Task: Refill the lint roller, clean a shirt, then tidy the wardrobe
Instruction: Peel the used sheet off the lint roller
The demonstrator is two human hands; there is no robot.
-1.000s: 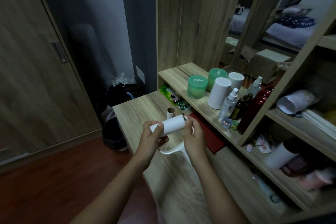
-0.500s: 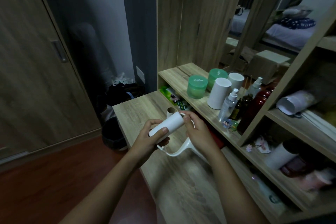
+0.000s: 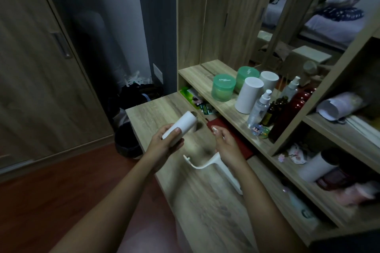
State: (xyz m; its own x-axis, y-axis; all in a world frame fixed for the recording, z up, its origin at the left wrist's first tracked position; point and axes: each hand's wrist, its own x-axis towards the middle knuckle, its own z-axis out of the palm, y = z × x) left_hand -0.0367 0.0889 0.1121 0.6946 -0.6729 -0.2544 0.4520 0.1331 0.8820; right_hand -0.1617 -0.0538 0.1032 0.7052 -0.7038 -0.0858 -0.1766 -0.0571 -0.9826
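Hands apart now: left hand (image 3: 164,144) grips white refill roll (image 3: 183,125), right hand (image 3: 226,146) grips lint roller handle (image 3: 207,165). Half a second ago we had them mated; roll now sits 10 o'clock of handle, over the table (image 3: 156,109). Refill looks unseated.

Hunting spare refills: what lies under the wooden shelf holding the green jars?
Green printed packets and a flat dark-red item poke out under the wooden shelf; anything farther back is covered.

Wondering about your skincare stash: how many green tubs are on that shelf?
1: the tub on the shelf, left of the white cylinder. The green shape behind it looks like its mirror reflection.
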